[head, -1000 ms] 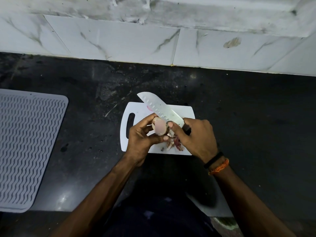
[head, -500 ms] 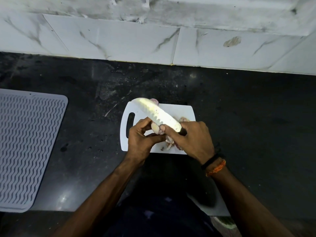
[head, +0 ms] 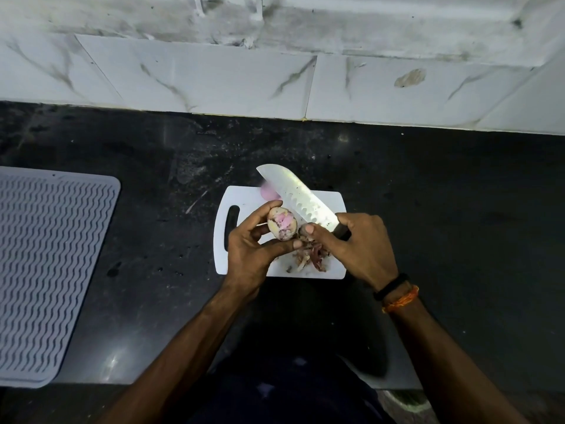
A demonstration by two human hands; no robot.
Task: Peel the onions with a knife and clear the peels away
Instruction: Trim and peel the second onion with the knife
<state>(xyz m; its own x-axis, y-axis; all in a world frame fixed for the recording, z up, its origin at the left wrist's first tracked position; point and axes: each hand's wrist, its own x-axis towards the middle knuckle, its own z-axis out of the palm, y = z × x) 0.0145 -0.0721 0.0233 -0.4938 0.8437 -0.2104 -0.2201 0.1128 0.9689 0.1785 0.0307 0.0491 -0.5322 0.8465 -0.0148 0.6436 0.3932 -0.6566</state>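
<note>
My left hand [head: 252, 250] holds a small, partly peeled onion [head: 282, 224] between fingers and thumb above the white cutting board [head: 241, 197]. Pale skin with pink patches shows on it. My right hand [head: 357, 246] grips the dark handle of a broad knife [head: 298, 198], blade pointing up and to the left, and its thumb presses a piece of peel beside the onion. A heap of brown and purple peels [head: 310, 258] lies on the board's near edge. A pink peeled onion [head: 269, 192] sits at the board's far edge, partly behind the blade.
The board lies on a black stone counter [head: 443, 209] backed by white marble tiles [head: 214, 78]. A grey ribbed drying mat [head: 49, 264] covers the counter's left side. The counter's front edge runs just below my forearms.
The knife blade has swung up off the onion and back toward the far left. My left hand has turned the onion, so its pink-patched side now faces up.
</note>
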